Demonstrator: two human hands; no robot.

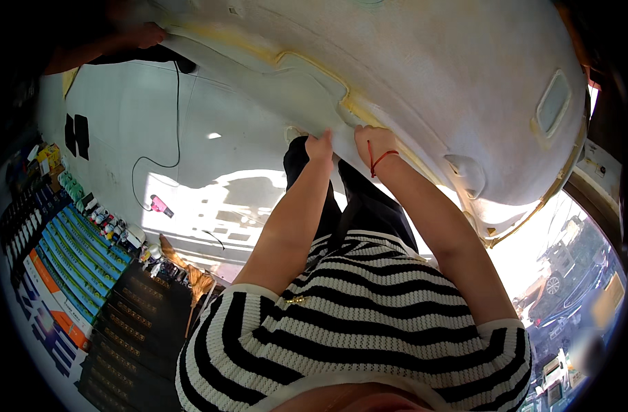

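Observation:
A large pale, curved panel (451,75), which looks like a car headliner, fills the upper right. Yellowish strips run along its near edge. A grey fabric sheet (279,89) hangs along that edge. My left hand (319,146) is closed on the sheet's lower edge, thumb on top. Close beside it, my right hand (373,143), with a red cord on the wrist, grips the fabric nearer the panel's rim; its fingertips are partly hidden. At the upper left, another person's hand (148,34) is at the far end of the sheet.
On the pale floor (115,185) lies a pink handheld tool (161,206) beside a dark cord (178,117). Shelves of bottles and boxes (115,226) line the left. A broom (198,280) stands near a dark mat (139,329). Parked vehicles (561,275) show outside, lower right.

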